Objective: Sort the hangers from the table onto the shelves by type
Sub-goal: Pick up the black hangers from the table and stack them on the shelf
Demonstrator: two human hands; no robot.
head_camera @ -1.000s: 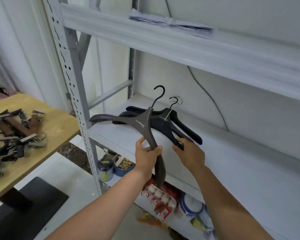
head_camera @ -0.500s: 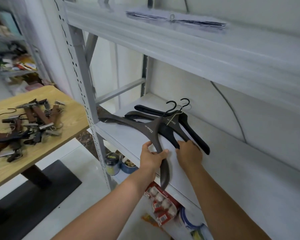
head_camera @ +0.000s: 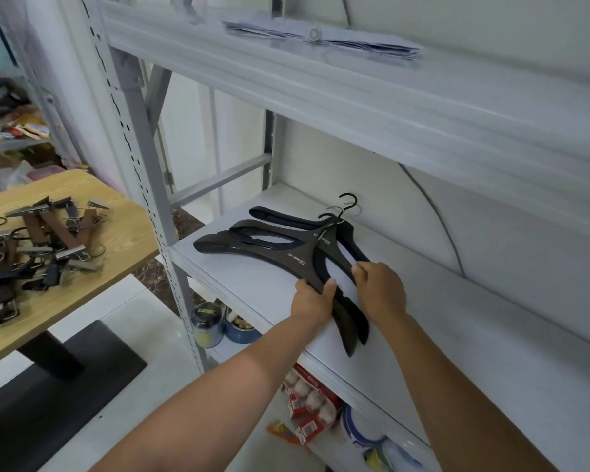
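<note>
A few dark, wide-shouldered coat hangers (head_camera: 280, 248) lie stacked flat on the white middle shelf (head_camera: 457, 335), hooks toward the back wall. My left hand (head_camera: 312, 299) grips the near arm of the top dark brown hanger. My right hand (head_camera: 380, 289) rests on the near arm of a black hanger just beside it, fingers curled around it. On the wooden table (head_camera: 92, 281) at left lies a heap of brown clip hangers (head_camera: 34, 240) with metal clamps.
Grey perforated shelf uprights (head_camera: 140, 172) stand between table and shelf. The upper shelf (head_camera: 389, 97) holds a stack of papers (head_camera: 324, 39). The lower shelf holds jars (head_camera: 206, 323), a bowl and red packets (head_camera: 309, 407). A cable (head_camera: 440, 212) runs down the back wall.
The dark brown hanger has come down from being held tilted above the shelf to lying flat on the stack. Both hands followed it down and stay on the hanger arms.
</note>
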